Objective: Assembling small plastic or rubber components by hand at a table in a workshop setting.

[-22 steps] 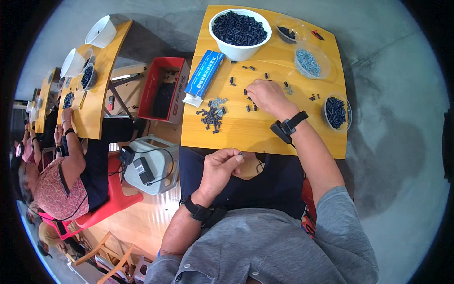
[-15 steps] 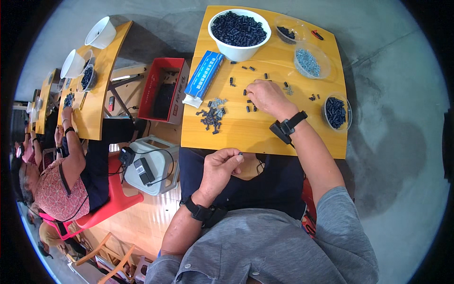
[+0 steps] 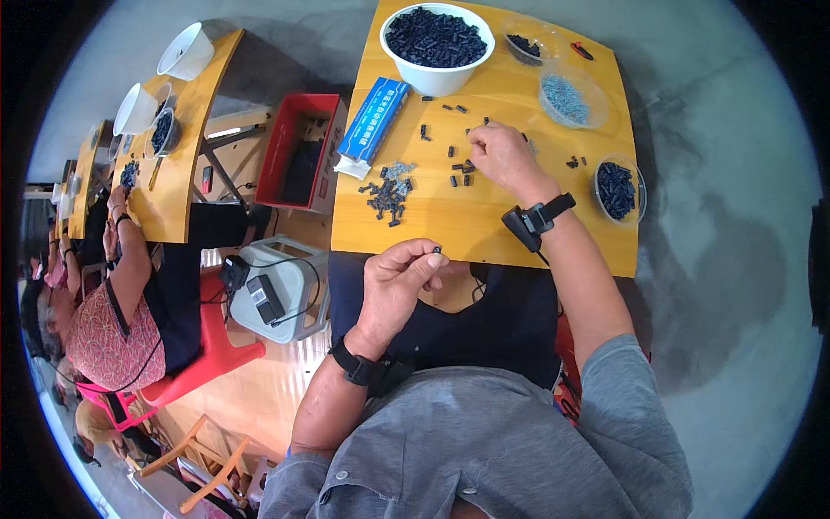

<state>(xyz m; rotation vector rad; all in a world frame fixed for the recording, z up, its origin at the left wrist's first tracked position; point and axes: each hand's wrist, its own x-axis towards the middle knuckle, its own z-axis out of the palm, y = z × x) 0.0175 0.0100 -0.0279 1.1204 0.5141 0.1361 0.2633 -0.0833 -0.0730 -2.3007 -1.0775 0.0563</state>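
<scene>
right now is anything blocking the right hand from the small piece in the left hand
Nothing visible blocks the right hand from the small dark piece in the left hand; just loose dark pieces lie on the table between.

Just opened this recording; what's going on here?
At a yellow wooden table, a person's left hand pinches a small dark piece near the front edge. The right hand is over the table beside loose black cylindrical pieces; whether it holds one is hidden. A mixed pile of small black and silvery parts lies to the left, and a round white tub heaped with small black pieces stands at the far end.
</scene>
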